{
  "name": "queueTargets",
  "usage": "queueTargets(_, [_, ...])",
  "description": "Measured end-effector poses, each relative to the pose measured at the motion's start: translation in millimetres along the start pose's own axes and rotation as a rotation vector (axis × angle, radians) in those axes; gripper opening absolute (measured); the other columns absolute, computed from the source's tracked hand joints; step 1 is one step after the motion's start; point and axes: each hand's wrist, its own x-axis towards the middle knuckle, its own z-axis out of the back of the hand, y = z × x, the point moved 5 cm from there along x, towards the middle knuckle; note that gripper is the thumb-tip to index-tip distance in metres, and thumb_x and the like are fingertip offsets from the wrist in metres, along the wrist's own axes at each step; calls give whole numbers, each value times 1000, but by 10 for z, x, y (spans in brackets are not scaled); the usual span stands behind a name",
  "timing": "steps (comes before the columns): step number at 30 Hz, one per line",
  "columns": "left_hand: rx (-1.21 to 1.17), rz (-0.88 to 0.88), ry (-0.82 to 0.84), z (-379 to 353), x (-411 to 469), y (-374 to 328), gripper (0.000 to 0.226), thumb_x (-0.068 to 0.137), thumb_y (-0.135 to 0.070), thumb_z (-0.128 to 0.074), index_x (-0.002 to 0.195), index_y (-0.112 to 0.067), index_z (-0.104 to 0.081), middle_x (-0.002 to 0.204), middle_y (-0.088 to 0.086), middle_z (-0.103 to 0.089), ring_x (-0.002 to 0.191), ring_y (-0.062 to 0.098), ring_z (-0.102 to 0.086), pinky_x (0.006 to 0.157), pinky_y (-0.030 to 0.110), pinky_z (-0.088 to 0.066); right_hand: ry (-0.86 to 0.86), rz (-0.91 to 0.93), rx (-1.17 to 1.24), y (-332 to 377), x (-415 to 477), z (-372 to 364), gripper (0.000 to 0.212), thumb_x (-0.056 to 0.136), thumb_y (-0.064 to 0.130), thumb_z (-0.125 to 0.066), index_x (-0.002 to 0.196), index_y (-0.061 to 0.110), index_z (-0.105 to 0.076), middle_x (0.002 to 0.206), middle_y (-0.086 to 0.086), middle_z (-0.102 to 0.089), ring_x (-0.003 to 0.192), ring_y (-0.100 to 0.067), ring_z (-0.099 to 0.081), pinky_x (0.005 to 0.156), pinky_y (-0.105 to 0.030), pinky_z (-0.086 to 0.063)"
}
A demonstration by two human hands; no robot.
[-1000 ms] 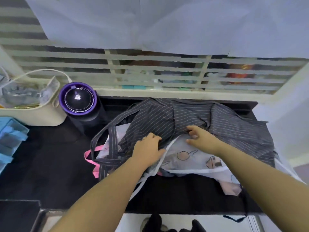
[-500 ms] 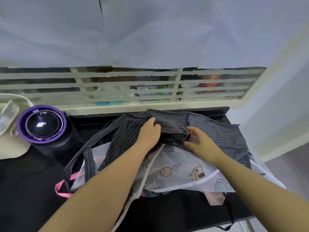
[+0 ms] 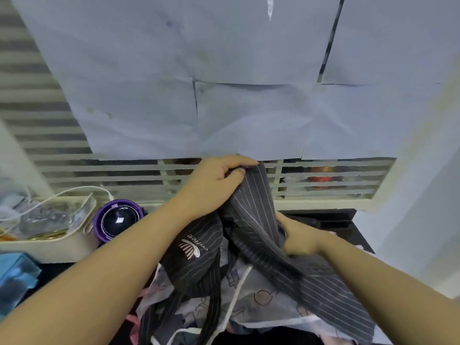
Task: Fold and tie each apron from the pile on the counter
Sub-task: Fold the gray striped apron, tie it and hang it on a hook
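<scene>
dark pinstriped apron [image 3: 251, 220], "coffee" emblem [image 3: 193, 246] on one fold: topmost item of the pile, half lifted above the black counter [image 3: 331, 217]. our left hand [image 3: 214, 185] is clenched on a bunched upper edge of it, raised in front of the slatted window [image 3: 336, 180]; our right hand [image 3: 302, 236] is lower, fingers closed into the same cloth at its right side, somewhat blurred. dark straps [image 3: 211, 310] hang from the lifted part down into the pile. beneath: pale printed apron [image 3: 263, 300] with white ties [image 3: 237, 295], and something pink [image 3: 134, 322] at the lower edge; we cannot tell how many pieces lie under. nearby, left: purple-rimmed round container [image 3: 117, 219], cream tray [image 3: 47, 242] of clutter with a white cable [image 3: 74, 191]. step judged: separating one apron from the heap, folding not begun. risks: the hanging straps seem crossed with the white ties, so a further lift may drag the printed apron up or off the counter's front edge; a wide swing to the left could catch the container or cable; a bunched hold may leave the cloth twisted when spread.
</scene>
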Motion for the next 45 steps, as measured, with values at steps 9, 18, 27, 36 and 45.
queueTargets(9, [86, 4, -102, 332, -347, 7, 38, 96, -5, -49, 109, -39, -59, 99, -36, -54, 94, -27, -49, 82, -4, -33, 176, -94, -69, -59, 128, -630, 53, 92, 26, -58, 140, 31, -37, 128, -2, -54, 112, -21, -55, 92, -27, -45])
queueTargets(18, [59, 54, -141, 300, -420, 72, 39, 97, -11, -46, 103, -46, -61, 100, -18, -68, 91, 7, -62, 78, 20, -49, 48, 64, 583, 773, 104, -684, 40, 96, 22, -56, 132, 10, -44, 105, 12, -62, 93, -2, -61, 82, -12, -47])
queueTargets(27, [97, 73, -143, 495, -497, 143, 35, 98, -16, -46, 104, -47, -62, 83, -26, -68, 72, 7, -62, 62, 19, -49, 220, 109, 61, 1024, -66, -480, 17, 92, 19, -60, 83, 11, -71, 87, 0, -72, 79, -15, -66, 73, -22, -50])
queueTargets(36, [137, 153, -215, 1024, -285, 259, 20, 96, -17, -54, 100, -33, -66, 95, -20, -65, 87, -7, -59, 71, -1, -39, -256, -252, 50, 506, -382, 619, 22, 99, 22, -50, 82, 10, -57, 62, -3, -59, 42, -8, -56, 42, -19, -38])
queueTargets(45, [349, 74, -86, 1218, -52, -86, 26, 74, -42, -75, 92, -25, -66, 84, -15, -69, 80, -5, -60, 64, 4, -41, -883, 284, 1094, 1549, -1078, 1691, 22, 96, 8, -36, 95, 7, -58, 102, -10, -61, 90, -28, -63, 82, -35, -53])
